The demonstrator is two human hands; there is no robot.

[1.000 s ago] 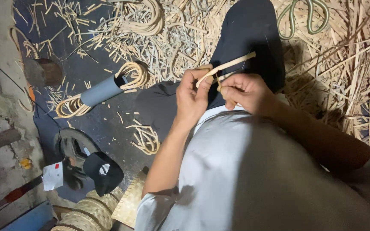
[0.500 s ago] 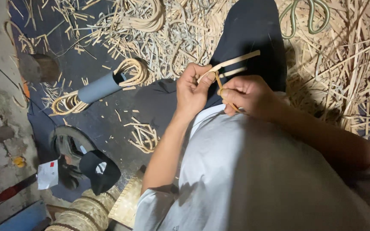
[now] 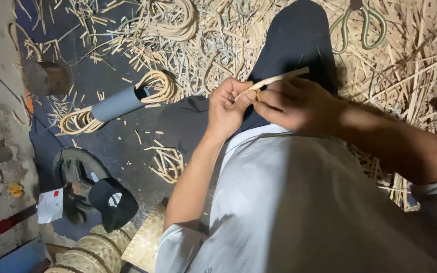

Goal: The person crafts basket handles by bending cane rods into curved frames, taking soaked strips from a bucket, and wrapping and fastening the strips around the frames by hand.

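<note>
Both hands meet over my dark trouser leg (image 3: 294, 45). My left hand (image 3: 231, 103) pinches the near end of a thin pale cane strip (image 3: 279, 78) between thumb and fingers. My right hand (image 3: 294, 103) grips the same strip just beside it, fingers curled. The strip's free end points up and to the right across my knee. I wear a light grey shirt (image 3: 289, 202) that fills the lower half of the view.
Cane offcuts (image 3: 218, 35) litter the dark floor around me. A grey tube with cane coils (image 3: 120, 103) lies to the left. Green-handled shears (image 3: 362, 23) rest at top right. A woven piece (image 3: 145, 240) and a black clip (image 3: 112, 202) lie lower left.
The looped strip between my hands has been drawn into one straighter length. Both hands stayed together above my knee, and the view shifted slightly.
</note>
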